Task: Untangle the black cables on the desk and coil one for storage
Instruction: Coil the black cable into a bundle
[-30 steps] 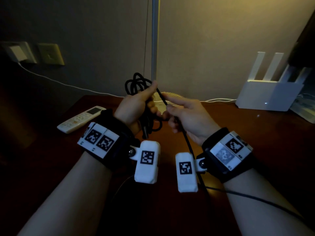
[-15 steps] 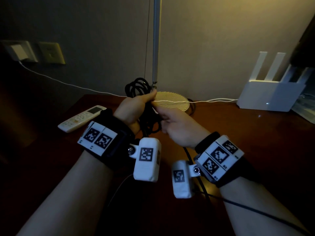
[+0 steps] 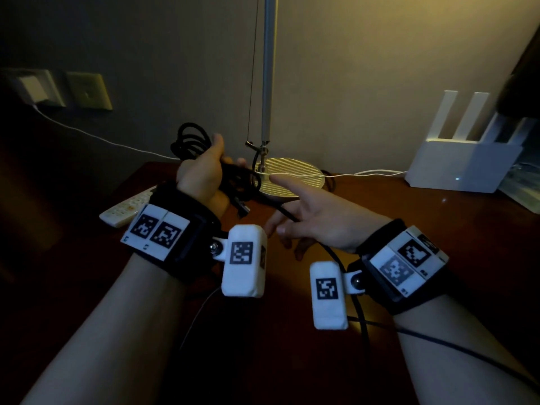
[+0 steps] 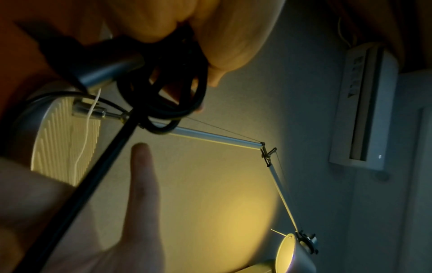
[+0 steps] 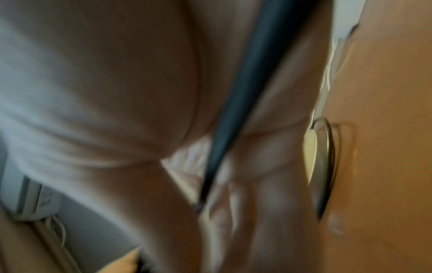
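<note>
1. Above the dark reddish-brown wooden bench (image 3: 409, 229), the two hands worked close together in front of the round ribbed metal lamp base (image 3: 292, 178), with the left hand (image 3: 201, 176) raised higher and farther from the body than the right hand (image 3: 318, 226).

2. From the bundle of looped black cable (image 3: 190, 141) in the left hand, one free run of the same cable sloped down and toward the person, passing across the right palm and on under the right wrist toward the near edge of the bench.

3. That long axis, from upper left to lower right in the head view, put the loose length nearest the right hand, which looked best placed to feed the next loop up to the left.

4. The left fingers (image 4: 224, 55) were curled tight around the gathered loops, thumb pointing up.

5. The right fingers (image 3: 283, 182) were spread and mostly straight, forefinger pointing toward the lamp base; the cable lay across the palm, and no grip on it showed.

6. The cable was thin, matte black and round, its coils uneven and overlapping, some standing above the left fist, others hanging below.

7. A small dark plug end (image 3: 242, 210) dangled just beneath the left hand.
</note>
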Tool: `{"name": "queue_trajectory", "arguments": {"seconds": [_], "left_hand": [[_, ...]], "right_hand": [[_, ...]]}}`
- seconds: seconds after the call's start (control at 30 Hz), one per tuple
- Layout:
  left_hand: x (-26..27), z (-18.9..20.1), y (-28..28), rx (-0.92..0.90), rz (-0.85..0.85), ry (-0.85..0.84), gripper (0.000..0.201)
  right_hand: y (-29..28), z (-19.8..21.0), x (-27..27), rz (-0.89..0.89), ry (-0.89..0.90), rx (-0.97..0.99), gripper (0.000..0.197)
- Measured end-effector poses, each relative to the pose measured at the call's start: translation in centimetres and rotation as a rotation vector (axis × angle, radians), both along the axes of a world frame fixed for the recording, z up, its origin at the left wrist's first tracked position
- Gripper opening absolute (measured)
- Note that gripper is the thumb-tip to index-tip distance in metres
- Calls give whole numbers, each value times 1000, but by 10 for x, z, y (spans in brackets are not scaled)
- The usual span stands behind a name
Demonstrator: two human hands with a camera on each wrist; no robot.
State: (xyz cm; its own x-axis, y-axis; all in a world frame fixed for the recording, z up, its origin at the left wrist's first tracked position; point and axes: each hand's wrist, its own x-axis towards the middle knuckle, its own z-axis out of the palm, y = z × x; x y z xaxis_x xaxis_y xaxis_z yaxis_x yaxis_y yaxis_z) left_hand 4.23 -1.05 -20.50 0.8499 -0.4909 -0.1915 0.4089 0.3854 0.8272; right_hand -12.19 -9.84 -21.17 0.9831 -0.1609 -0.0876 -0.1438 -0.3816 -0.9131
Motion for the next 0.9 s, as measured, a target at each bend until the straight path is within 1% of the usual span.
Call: {"name": "queue_trajectory", "arguments": {"seconds": [0.03, 0.1, 0.17, 0.2, 0.23, 0.3, 0.37, 0.43, 0.47, 0.53, 0.6, 0.63, 0.7, 0.73, 0.8, 0.9], "left_hand": [[-2, 2, 1, 0, 27, -17, 31], [-6, 4, 3, 39, 63, -79, 27], [-12, 3, 1, 92, 59, -160, 29], [-15, 1, -1, 126, 37, -208, 32], [-20, -1, -3, 159, 6, -252, 35], [-29, -4, -6, 231, -44, -334, 39], [-34, -8, -9, 302, -32, -431, 41], [-33, -9, -8, 319, -13, -466, 39], [-30, -8, -7, 314, -2, -456, 37], [-23, -5, -4, 288, 39, -405, 36], [-16, 0, 0, 216, 128, -307, 34], [-13, 2, 1, 153, 178, -245, 33], [-7, 5, 2, 24, 246, -153, 34], [-6, 6, 2, -15, 266, -139, 35], [-3, 5, 2, -28, 304, -152, 37], [-4, 4, 0, -1, 323, -208, 43]], "right_hand": [[0, 0, 0, -59, -12, -3, 77], [-1, -1, 3, -243, -90, -14, 49], [-2, -3, 8, -440, -214, 26, 25], [-3, -4, 10, -511, -273, 68, 19], [-4, -5, 12, -566, -328, 118, 16], [-5, -4, 14, -646, -414, 241, 17], [-7, -1, 14, -683, -440, 385, 21], [-10, 2, 10, -664, -427, 487, 21], [-12, 3, 7, -649, -409, 481, 19], [-16, 4, 2, -617, -349, 338, 15], [-14, 6, 0, -524, -245, 135, 15], [-11, 6, -1, -448, -167, 53, 19], [-4, 4, 2, -281, 19, -52, 29], [1, 3, 3, -211, 95, -73, 33], [9, 1, 5, -96, 185, -49, 38], [18, -1, 6, 21, 220, -8, 50]]}}
